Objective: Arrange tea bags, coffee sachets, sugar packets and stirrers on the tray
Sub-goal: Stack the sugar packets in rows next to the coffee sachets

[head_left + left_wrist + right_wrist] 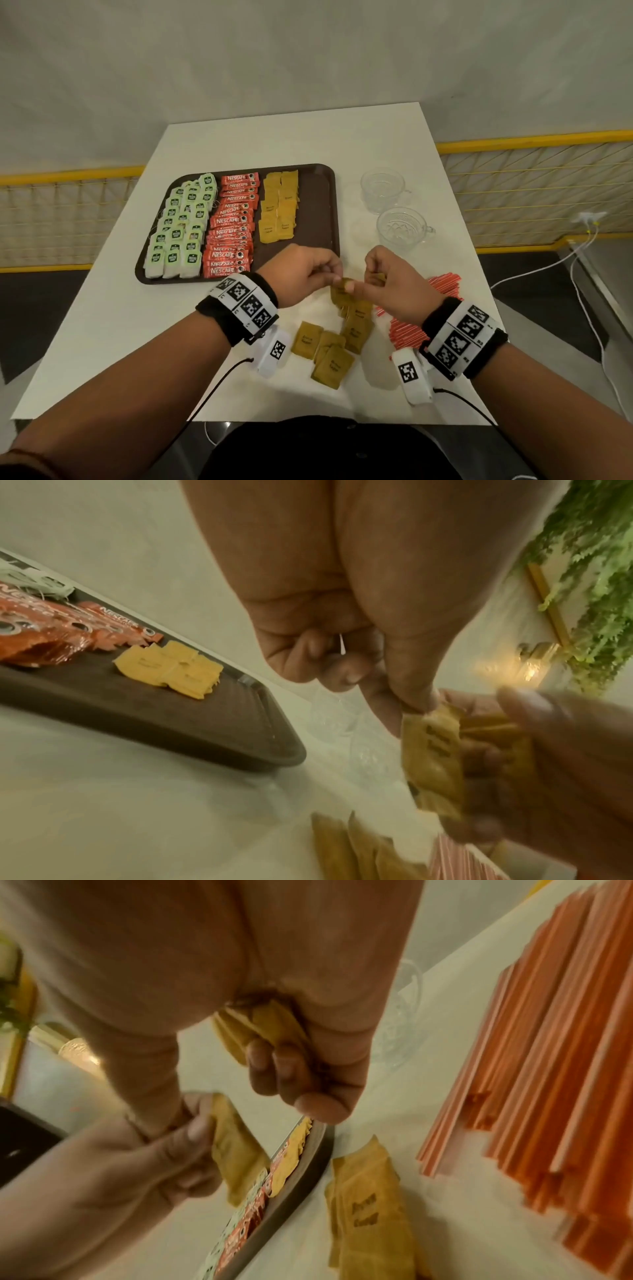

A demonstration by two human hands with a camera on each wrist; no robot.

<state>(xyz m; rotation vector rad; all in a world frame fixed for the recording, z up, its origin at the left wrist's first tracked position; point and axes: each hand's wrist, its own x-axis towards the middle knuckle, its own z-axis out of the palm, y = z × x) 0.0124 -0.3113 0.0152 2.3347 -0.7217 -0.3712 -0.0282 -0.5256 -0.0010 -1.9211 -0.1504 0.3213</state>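
A brown tray [317, 212] holds rows of green-and-white tea bags [181, 226], red coffee sachets [233, 226] and yellow sugar packets [279, 209]. Just off the tray's near right corner my two hands meet above the table. My left hand [334, 274] pinches one sugar packet [342, 286] between thumb and forefinger. My right hand [370, 277] touches that same packet, and its curled fingers hold more sugar packets [260, 1026] against the palm. Loose sugar packets [329, 346] lie below the hands. Red stirrers [442, 284] lie in a pile to the right.
Two clear glass cups [382, 188] [399, 228] stand right of the tray. The white table [102, 342] ends close behind the tray and near my body. A yellow railing [534, 140] runs beyond it, and white cables [582, 260] hang at the right.
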